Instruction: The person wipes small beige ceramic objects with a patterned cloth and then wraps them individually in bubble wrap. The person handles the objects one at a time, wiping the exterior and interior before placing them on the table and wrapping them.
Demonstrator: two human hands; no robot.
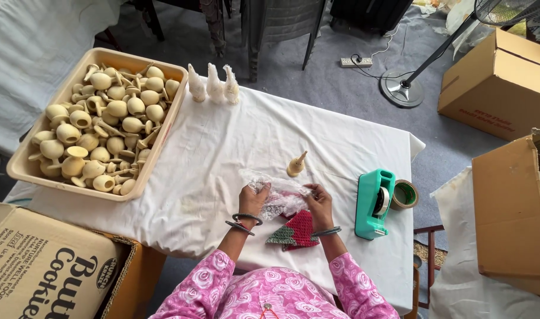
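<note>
White cloth covers the bench [222, 153], the biggest thing in view, with grey carpet around it. At its far left corner sits a beige plastic tray [22, 168], heaped with pale unpainted wooden pieces [101, 127], rounded bulbs on short stems, lying every way. Cardboard boxes stand off the bench: a printed one [42, 266] at the near left, two plain brown ones [500, 82] on the right. A pedestal fan base [402, 88] rests on the carpet beyond the far right corner, near a white power strip [355, 61].

On the bench's right side stands a teal tape dispenser [373, 204], with a loose roll of tape [405, 194] just beside it at the edge. Along the far edge, three small pieces wrapped in white bubble wrap [214, 83] stand upright in a row. A red and green crocheted cloth [293, 231] lies at the near edge, partly under the hands.

A sheet of clear bubble wrap [279, 195] is held near the middle of the near edge. The left hand [253, 198] has its grip pinched on the sheet's left part, and the right hand [318, 198] has its grip closed on the right part; whether anything is inside the wrap cannot be told. Just beyond the sheet, apart from both hands, one bare wooden piece [296, 165] stands upright, its thin stem pointing up. Both wrists carry bangles, and the sleeves are pink with a floral print.
</note>
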